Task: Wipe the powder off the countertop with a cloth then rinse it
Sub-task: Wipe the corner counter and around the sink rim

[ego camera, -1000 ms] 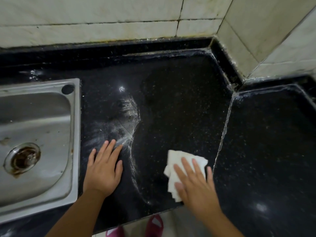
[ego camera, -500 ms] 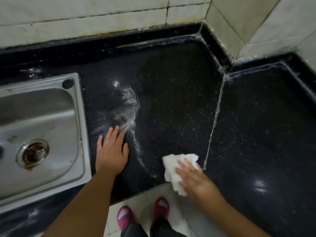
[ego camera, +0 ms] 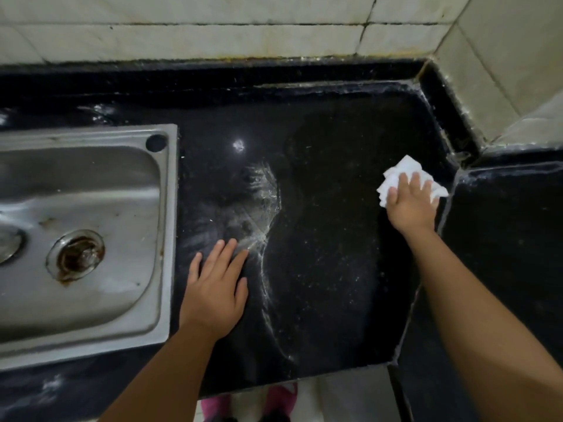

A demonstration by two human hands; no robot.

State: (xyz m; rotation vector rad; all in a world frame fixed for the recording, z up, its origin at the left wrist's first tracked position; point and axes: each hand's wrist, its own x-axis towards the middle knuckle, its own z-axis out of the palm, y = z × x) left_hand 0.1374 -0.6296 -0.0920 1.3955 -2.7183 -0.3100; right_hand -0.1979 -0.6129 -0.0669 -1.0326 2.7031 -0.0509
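Note:
A folded white cloth (ego camera: 402,170) lies on the black countertop (ego camera: 329,269) near its far right seam. My right hand (ego camera: 411,205) presses flat on the cloth with straight, spread fingers. My left hand (ego camera: 214,287) rests flat on the counter beside the sink, fingertips at a smear of white powder (ego camera: 259,202). The powder forms a curved streak running from mid-counter down toward the front edge.
A steel sink (ego camera: 164,239) with a rusty drain (ego camera: 76,257) sits on the left. Tiled walls (ego camera: 243,38) close the back and right corner. A second black slab (ego camera: 511,239) lies to the right. Pink shoes (ego camera: 285,394) show below the counter's front edge.
My right hand has slid the cloth from the front edge away toward the back right of the counter. My left hand has stayed flat beside the sink.

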